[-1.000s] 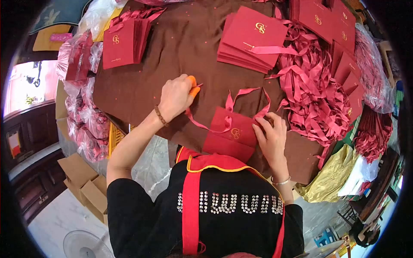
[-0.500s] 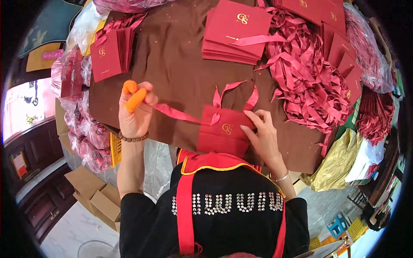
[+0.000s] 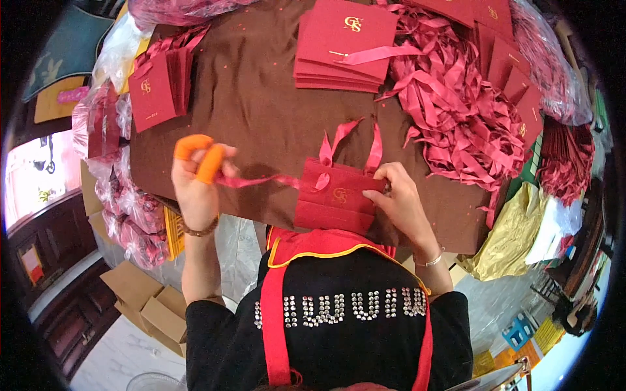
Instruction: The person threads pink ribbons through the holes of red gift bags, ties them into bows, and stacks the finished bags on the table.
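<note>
A small dark-red paper gift bag [image 3: 313,210] lies at the table's near edge, with ribbon ends standing up from its top. My right hand [image 3: 398,195] pinches the bag's right side between thumb and fingers. Out to the left, my left hand [image 3: 199,176] is closed on the free end of a red satin ribbon [image 3: 264,181], which runs slightly slack to a hole in the bag's front. Orange covers [image 3: 210,163] sit on two fingers of that hand.
A brown cloth [image 3: 254,98] covers the table. Behind the bag lies a stack of flat red bags [image 3: 342,49], with a heap of loose ribbons [image 3: 450,111] at right. Upright ribboned bags [image 3: 156,91] stand at left. Cardboard boxes [image 3: 140,293] rest on the floor.
The ribbon has gone from nearly straight to slacker and wavy. My left hand has turned and dropped a little, while my right hand keeps its hold on the bag.
</note>
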The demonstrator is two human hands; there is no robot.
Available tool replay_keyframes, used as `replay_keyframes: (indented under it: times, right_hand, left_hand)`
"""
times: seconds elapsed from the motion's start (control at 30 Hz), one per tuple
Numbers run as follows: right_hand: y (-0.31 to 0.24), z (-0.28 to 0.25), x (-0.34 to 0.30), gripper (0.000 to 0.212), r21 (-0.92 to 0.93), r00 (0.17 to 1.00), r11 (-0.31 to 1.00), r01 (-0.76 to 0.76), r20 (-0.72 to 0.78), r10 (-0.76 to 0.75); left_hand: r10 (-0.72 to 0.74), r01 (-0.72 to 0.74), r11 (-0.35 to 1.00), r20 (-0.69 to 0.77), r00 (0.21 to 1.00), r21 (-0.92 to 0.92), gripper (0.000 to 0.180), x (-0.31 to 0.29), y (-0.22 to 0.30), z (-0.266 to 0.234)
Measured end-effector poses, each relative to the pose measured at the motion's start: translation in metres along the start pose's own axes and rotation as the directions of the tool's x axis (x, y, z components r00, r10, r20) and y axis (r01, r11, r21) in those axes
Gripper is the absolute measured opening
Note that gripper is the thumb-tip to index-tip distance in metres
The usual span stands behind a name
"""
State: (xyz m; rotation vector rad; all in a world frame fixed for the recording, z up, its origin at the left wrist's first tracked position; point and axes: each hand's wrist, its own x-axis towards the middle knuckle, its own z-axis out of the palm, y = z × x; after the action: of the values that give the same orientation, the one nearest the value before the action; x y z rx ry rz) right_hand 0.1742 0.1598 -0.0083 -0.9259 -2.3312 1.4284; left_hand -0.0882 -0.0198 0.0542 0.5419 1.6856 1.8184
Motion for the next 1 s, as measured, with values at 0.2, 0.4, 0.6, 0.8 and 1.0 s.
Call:
replay_keyframes:
  times: [0.2,0.4,0.6,0.8,1.0]
  right_hand:
    - [0.002,-0.014,0.014,0.019,0.27,0.871,0.845,-0.461,0.319,0.373]
    - [0.003,-0.003,0.022,0.023,0.347,0.859,0.803,-0.485,0.359,0.364]
    - [-0.001,-0.003,0.019,0.022,0.332,0.872,0.824,-0.46,0.345,0.348]
    - [0.004,-0.002,0.018,0.025,0.257,0.939,0.941,-0.22,0.318,0.132]
    - [0.006,0.004,0.015,0.02,0.36,0.94,0.892,-0.273,0.298,0.167]
  left_hand:
    - [0.116,-0.323,0.708,0.347,0.931,0.628,0.016,-0.025,-0.021,0.072]
    - [0.244,-0.593,0.526,0.56,0.792,0.609,0.021,-0.034,-0.063,0.102]
    - [0.19,-0.532,0.561,0.526,0.829,0.635,0.018,-0.034,-0.07,0.112]
    - [0.206,-0.594,0.477,0.575,0.792,0.648,0.014,-0.035,-0.075,0.11]
    - [0.23,-0.591,0.47,0.556,0.799,0.655,0.016,-0.039,-0.078,0.116]
